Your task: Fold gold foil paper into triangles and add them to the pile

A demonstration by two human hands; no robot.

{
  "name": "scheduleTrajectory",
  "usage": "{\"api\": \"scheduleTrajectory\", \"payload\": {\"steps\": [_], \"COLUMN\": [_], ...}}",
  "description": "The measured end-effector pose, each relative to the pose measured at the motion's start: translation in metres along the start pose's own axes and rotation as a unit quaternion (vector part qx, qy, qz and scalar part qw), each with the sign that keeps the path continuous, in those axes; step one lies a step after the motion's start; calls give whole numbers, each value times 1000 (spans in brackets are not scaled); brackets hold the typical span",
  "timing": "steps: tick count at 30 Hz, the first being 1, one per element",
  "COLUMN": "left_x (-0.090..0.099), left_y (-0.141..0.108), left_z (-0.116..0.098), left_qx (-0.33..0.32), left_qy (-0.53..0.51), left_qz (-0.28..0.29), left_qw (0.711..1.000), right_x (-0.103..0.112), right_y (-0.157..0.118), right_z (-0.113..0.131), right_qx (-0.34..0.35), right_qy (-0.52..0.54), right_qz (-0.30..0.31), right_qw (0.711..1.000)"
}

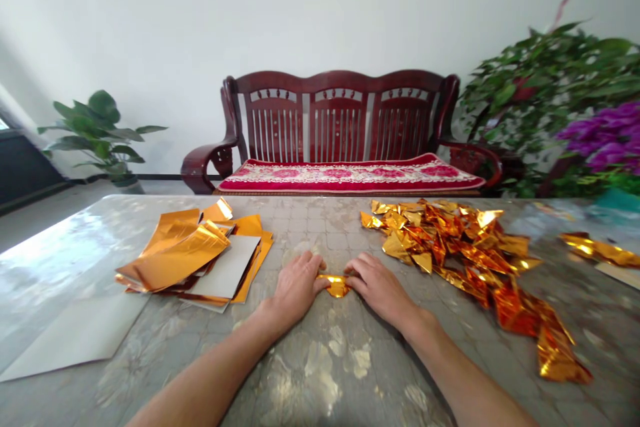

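Observation:
Between my two hands, just above or on the table, is a small folded piece of gold foil paper (337, 286). My left hand (300, 280) pinches its left end, the thumb pressed near the fingers. The right end is gripped in the same way by my right hand (373, 280). To the left lies a loose stack of gold foil paper sheets (185, 250), some with their grey-white backs up. On the right is a heap of folded gold foil pieces (450, 240), stretching toward the front right.
The patterned table (320, 373) has a pale sheet (83, 330) at its left. Clear plastic (537, 220) and another gold foil bundle (600, 250) lie at the right. Behind stands a dark red wooden bench (337, 117), with potted plants (103, 130) and purple flowers (607, 137) at the sides.

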State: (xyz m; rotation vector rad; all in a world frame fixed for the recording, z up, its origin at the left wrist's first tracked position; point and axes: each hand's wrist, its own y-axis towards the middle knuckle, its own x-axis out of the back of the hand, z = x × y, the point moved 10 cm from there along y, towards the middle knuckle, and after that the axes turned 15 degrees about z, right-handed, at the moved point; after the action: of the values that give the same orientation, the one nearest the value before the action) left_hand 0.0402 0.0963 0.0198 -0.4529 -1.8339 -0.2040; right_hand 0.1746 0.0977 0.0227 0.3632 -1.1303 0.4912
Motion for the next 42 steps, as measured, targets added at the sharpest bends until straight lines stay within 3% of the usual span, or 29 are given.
{"api": "scheduleTrajectory", "payload": {"steps": [5,12,17,24,27,30,32,34,37,42], "left_x": [0,-8,-5,0,8,21,30,37,42,37], "left_y": [-1,-1,-5,-9,-10,-16,-23,-31,-42,-54], "left_z": [-1,-6,-8,-24,-29,-24,-19,-18,-31,-54], "left_qx": [-12,-36,-72,-122,-134,-121,-102,-96,-138,-192], "left_qy": [-7,-105,-170,-184,-185,-192,-181,-148,-69,70], "left_qz": [13,51,26,24,-20,-111,-177,-233,-267,-262], "left_qw": [1000,992,982,975,973,968,962,956,951,943], "right_x": [4,5,1,13,24,37,44,42,21,-1], "right_y": [-3,-7,-8,-13,-17,-22,-26,-28,-19,-13], "right_z": [4,8,9,17,23,20,10,1,1,8], "right_qx": [-5,24,45,66,84,72,33,-8,-21,-29], "right_qy": [-47,-34,-31,-22,-23,17,70,144,295,515], "right_qz": [12,22,35,-20,-68,-141,-208,-238,-186,-155], "right_qw": [999,999,998,997,994,987,975,961,937,843]}}
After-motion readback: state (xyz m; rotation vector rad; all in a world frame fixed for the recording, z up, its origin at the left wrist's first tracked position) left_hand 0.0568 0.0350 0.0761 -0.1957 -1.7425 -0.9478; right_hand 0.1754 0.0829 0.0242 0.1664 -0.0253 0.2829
